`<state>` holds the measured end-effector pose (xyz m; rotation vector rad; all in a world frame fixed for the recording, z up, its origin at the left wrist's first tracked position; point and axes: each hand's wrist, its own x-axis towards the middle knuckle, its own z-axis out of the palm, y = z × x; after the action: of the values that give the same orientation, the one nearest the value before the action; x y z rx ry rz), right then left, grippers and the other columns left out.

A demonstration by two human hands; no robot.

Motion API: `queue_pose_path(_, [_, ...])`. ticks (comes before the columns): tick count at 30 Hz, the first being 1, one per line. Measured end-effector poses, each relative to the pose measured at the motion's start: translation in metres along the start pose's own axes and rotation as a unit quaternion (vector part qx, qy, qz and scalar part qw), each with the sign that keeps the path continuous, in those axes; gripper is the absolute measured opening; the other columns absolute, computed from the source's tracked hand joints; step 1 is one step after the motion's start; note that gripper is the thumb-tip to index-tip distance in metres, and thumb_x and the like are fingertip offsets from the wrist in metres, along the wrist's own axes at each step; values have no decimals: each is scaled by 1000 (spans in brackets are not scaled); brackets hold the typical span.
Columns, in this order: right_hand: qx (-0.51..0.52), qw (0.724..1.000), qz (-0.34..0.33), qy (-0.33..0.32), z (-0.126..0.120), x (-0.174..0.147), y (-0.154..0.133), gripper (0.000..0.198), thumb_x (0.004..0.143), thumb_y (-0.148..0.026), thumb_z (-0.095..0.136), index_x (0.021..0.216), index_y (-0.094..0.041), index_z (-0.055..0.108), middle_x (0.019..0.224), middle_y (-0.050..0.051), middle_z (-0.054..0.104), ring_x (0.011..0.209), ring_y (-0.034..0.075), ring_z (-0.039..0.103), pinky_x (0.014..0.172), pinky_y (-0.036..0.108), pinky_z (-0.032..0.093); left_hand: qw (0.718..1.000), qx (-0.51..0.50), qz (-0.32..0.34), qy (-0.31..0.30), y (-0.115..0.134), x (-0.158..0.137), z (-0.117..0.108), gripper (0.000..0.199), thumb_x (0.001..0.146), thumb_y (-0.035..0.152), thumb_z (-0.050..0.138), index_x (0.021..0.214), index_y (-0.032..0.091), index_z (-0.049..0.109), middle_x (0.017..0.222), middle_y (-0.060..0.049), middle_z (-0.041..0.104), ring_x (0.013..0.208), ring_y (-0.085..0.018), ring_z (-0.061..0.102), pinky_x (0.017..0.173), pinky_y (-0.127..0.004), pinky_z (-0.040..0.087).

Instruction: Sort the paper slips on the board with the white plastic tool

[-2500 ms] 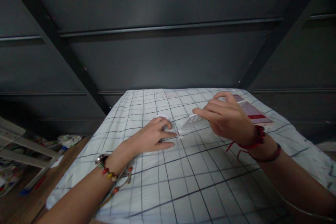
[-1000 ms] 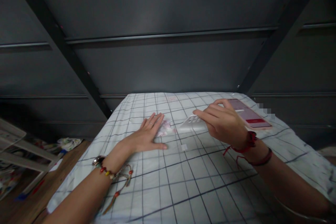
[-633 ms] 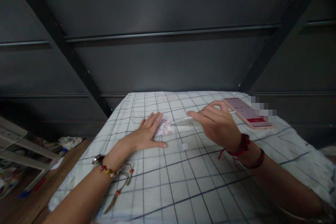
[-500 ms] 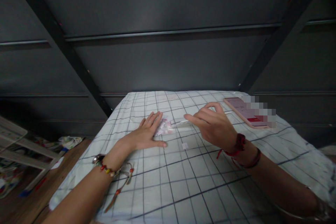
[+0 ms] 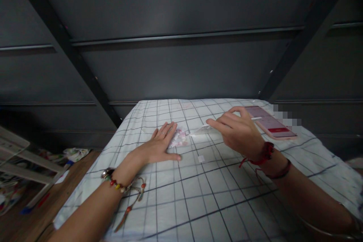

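My left hand (image 5: 160, 145) lies flat with its fingers stretched out, pressing on a clear plastic packet (image 5: 181, 140) with pink and white pieces in it. The fingers cover part of the packet. To the right, my right hand (image 5: 238, 130) is closed in a pinch around a thin white stick-like tool (image 5: 202, 126). One end of the tool points down and left over the packet's clear part, and its other end sticks out behind the hand. I cannot make out its exact kind. A small white square (image 5: 201, 159) lies on the cloth between my hands.
A white cloth with dark grid lines (image 5: 181, 196) covers the table. At the right lies a phone (image 5: 280, 130) in a pink case, close behind my right hand. Dark panels (image 5: 181, 68) rise at the back. A pale rack (image 5: 31, 166) stands at the left.
My right hand has drawn back a little to the right with the white tool, now nearer the phone. My left hand stays flat on the packet.
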<state>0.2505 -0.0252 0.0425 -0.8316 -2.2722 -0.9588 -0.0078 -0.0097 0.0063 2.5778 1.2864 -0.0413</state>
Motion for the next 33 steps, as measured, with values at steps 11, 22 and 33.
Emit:
queue_pose_path(11, [30,1000,-4,-2,-13,-6,21,26,73,-1,43,88,-14,60,62,0,59,62,13,51,72,31,34,1000,4,25,12,-2,1,3,105,70,75,44,140,16,-8,145,-16,-7,129,-36,-7,102,-53,6])
queue_pose_path(22, [109,994,-19,-6,-17,-8,22,25,74,-3,41,86,-13,60,62,0,58,60,12,49,73,31,37,1000,-10,26,13,-2,2,3,108,68,74,49,140,18,-9,145,-16,-10,129,-38,-7,103,-53,7])
queue_pose_path(33, [117,993,-12,-28,-21,-8,20,23,75,-6,38,78,-15,59,58,0,56,58,13,47,68,29,37,999,-22,35,17,1,0,0,105,70,71,49,140,22,-12,145,-14,-11,129,-39,-7,101,-55,8])
